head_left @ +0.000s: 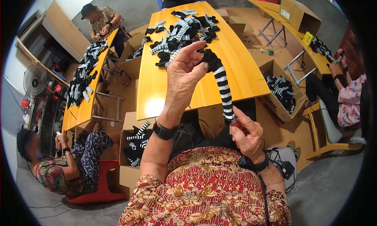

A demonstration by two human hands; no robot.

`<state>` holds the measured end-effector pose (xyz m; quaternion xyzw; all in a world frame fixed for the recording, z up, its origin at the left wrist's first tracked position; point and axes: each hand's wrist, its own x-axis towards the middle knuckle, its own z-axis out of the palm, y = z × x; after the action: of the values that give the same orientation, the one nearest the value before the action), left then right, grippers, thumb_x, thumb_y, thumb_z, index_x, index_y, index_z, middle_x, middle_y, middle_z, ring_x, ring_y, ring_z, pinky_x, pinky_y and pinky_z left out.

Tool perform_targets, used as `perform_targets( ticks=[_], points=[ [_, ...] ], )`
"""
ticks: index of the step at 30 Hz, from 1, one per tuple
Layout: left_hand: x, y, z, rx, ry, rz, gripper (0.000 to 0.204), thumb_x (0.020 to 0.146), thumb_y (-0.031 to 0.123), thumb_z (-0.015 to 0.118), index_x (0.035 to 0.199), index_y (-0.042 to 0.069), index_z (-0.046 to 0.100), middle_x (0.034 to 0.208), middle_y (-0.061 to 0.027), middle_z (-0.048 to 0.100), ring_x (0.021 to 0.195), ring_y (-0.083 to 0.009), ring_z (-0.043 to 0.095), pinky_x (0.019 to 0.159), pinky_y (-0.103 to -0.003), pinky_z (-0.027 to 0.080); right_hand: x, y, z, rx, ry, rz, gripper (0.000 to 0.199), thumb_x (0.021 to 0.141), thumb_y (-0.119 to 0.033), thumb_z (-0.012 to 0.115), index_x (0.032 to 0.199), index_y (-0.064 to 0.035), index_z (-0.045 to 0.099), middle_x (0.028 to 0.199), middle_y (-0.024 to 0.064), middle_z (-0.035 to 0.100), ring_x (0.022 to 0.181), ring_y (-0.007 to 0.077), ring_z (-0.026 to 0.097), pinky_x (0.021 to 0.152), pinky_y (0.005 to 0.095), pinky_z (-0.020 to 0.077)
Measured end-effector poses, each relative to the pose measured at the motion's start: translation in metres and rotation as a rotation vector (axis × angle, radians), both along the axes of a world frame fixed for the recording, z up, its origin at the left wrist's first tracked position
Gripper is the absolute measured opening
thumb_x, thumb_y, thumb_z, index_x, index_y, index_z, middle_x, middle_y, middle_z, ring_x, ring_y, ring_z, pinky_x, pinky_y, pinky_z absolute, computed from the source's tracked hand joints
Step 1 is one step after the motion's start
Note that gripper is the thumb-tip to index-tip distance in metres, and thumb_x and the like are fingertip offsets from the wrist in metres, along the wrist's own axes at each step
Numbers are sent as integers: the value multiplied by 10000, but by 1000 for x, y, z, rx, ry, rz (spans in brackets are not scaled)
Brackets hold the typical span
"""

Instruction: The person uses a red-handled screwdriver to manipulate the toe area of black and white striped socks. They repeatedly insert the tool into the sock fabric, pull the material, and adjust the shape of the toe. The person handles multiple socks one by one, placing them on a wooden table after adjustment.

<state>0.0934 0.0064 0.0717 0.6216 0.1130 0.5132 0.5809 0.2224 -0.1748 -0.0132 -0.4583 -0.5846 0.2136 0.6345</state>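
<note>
I see the left hand (pixel 183 71) pinching a black-and-white striped knitted tube (pixel 224 88), the right hand (pixel 250 136) grasping a reddish object (pixel 235 124) at its bottom.

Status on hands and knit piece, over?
Left hand holding knit piece by black end. Right hand at striped end, gripping reddish item. Nothing across the piece.

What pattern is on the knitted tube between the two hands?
The knitted tube has black and white crosswise stripes, seen best in the head view.
</note>
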Motion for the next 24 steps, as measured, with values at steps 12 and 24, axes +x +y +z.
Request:
perform_targets(
  ticks=[12,24],
  points=[
    [-4,11,-4,-328,-318,-565,224,929,120,612,1148,86,579,1105,-48,659,1037,-165,631,898,-387,520,10,19,7,383,-505,-266,582,685,91,635,1258,-4,590,645,84,573,509,193,560,497,298,487],
    [36,4,-27,-378,-442,-205,190,930,89,598,1117,92,567,1065,-33,657,1004,-137,621,873,-305,505,-3,12,-16,27,78,-58,446,851,-38,605,1291,17,552,1001,119,674,793,117,614,698,246,501]
  ],
)
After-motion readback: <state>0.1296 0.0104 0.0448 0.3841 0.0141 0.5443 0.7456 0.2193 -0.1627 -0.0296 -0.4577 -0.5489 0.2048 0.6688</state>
